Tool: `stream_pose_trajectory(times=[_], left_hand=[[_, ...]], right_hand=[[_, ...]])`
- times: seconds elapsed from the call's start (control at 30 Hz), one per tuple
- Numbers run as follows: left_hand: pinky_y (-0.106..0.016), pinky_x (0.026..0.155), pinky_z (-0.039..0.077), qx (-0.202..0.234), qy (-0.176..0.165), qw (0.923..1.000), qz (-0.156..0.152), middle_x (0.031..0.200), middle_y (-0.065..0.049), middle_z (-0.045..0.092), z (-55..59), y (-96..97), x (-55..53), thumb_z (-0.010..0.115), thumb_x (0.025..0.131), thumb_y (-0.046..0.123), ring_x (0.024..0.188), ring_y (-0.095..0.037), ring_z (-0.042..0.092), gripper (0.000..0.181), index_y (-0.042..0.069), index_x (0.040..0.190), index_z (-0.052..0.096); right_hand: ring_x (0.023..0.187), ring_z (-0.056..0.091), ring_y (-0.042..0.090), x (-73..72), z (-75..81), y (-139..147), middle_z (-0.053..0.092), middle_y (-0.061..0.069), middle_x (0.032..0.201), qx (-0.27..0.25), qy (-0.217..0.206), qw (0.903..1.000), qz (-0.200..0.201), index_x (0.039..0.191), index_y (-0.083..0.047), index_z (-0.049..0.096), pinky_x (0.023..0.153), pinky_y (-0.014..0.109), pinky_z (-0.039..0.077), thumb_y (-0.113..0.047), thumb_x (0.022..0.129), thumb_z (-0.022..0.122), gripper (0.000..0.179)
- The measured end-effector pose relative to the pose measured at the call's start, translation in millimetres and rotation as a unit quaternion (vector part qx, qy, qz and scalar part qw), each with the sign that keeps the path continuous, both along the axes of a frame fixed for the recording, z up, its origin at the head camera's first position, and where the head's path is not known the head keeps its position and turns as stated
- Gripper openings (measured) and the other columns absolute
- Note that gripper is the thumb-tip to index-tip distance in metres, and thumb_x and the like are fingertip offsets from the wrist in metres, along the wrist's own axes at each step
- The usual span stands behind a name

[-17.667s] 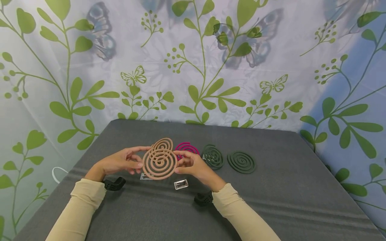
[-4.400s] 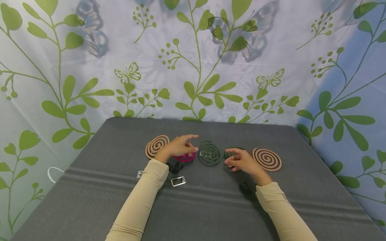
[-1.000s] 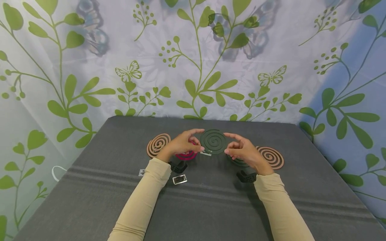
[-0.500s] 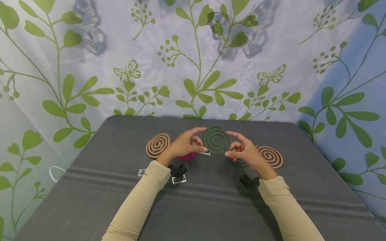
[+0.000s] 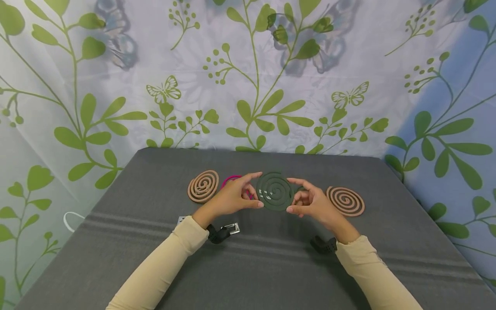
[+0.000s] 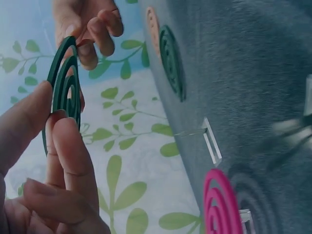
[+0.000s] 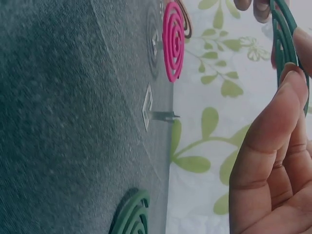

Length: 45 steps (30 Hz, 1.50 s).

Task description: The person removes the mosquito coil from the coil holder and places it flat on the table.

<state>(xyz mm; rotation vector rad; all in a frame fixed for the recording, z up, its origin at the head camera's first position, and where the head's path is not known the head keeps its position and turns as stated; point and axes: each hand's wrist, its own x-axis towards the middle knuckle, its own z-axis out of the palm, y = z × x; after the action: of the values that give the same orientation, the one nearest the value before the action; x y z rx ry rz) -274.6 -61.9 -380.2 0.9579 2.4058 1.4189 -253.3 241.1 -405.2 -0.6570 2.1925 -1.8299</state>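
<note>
In the head view both hands hold up one dark green mosquito coil (image 5: pixel 276 191) by its opposite edges, its flat side towards the head camera. My left hand (image 5: pixel 237 197) pinches its left edge between thumb and fingers. At the right edge, thumb and fingers of my right hand (image 5: pixel 318 206) pinch it likewise. Beyond it a metal coil stand (image 7: pixel 147 107) lies on the table, its prong sticking up. A pink coil (image 7: pixel 174 44) sits raised over another stand, largely behind my left hand in the head view. Another green coil (image 6: pixel 170 63) is mostly hidden behind my right hand.
One tan coil (image 5: pixel 203 186) is at the left with metal at its middle; another tan coil (image 5: pixel 345 201) lies at the right. A rectangular metal stand (image 5: pixel 234 228) is by the left wrist. The grey-covered table (image 5: pixel 255 275) meets a patterned curtain (image 5: pixel 217 99) behind.
Earlier both hands held two overlapping tan coils; these now lie apart, left and right. The hands have since lifted the green coil off the table and, just now, lowered it slightly in view.
</note>
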Motion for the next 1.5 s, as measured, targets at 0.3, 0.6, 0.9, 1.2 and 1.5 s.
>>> stream_pose_trajectory(times=[0.3,0.6,0.9,1.2,1.5], left_hand=[[-0.026,0.066,0.049,-0.012,0.010,0.9998,0.010,0.091,0.002,0.074,-10.8,-8.3,13.5,0.087,0.094,0.013,0.069,-0.010,0.061,0.083,-0.002,0.163,0.042],[-0.026,0.063,0.050,-0.026,-0.001,0.9995,0.015,0.093,0.005,0.073,-23.4,-16.8,22.7,0.088,0.094,0.017,0.067,-0.010,0.062,0.080,-0.001,0.160,0.047],[-0.025,0.063,0.050,-0.013,-0.030,0.9994,-0.005,0.092,0.002,0.073,-35.9,-24.8,20.3,0.086,0.095,0.014,0.067,-0.009,0.061,0.076,-0.005,0.158,0.048],[-0.026,0.071,0.054,-0.036,-0.041,0.9985,-0.007,0.091,0.005,0.073,-41.8,-26.1,18.0,0.088,0.094,0.016,0.077,-0.008,0.068,0.075,-0.002,0.157,0.051],[-0.026,0.073,0.054,-0.044,-0.054,0.9975,-0.011,0.094,0.004,0.072,-44.3,-26.1,17.4,0.088,0.094,0.014,0.084,-0.007,0.067,0.075,-0.003,0.157,0.051]], right_hand=[[0.066,0.063,0.016,5.7,-4.0,-6,0.070,0.000,0.087,0.015,-0.021,0.9994,0.021,0.164,0.008,0.031,0.062,0.034,0.055,0.003,0.095,0.079,0.083],[0.069,0.064,0.018,8.6,-9.6,-9,0.072,0.002,0.088,0.042,-0.032,0.9972,0.054,0.163,0.010,0.031,0.064,0.033,0.057,-0.002,0.097,0.080,0.084],[0.074,0.065,0.015,8.1,-12.0,-9,0.073,0.005,0.090,0.081,-0.042,0.9931,0.074,0.162,0.013,0.031,0.067,0.031,0.058,-0.005,0.100,0.077,0.079],[0.074,0.066,0.014,5.1,-18.7,-7,0.074,0.018,0.091,0.099,-0.050,0.9898,0.089,0.159,0.013,0.035,0.067,0.031,0.059,-0.003,0.102,0.075,0.072],[0.081,0.071,0.016,1.5,-28.1,-6,0.076,0.008,0.089,0.099,-0.078,0.9862,0.107,0.159,0.013,0.034,0.070,0.030,0.059,-0.004,0.103,0.073,0.070]])
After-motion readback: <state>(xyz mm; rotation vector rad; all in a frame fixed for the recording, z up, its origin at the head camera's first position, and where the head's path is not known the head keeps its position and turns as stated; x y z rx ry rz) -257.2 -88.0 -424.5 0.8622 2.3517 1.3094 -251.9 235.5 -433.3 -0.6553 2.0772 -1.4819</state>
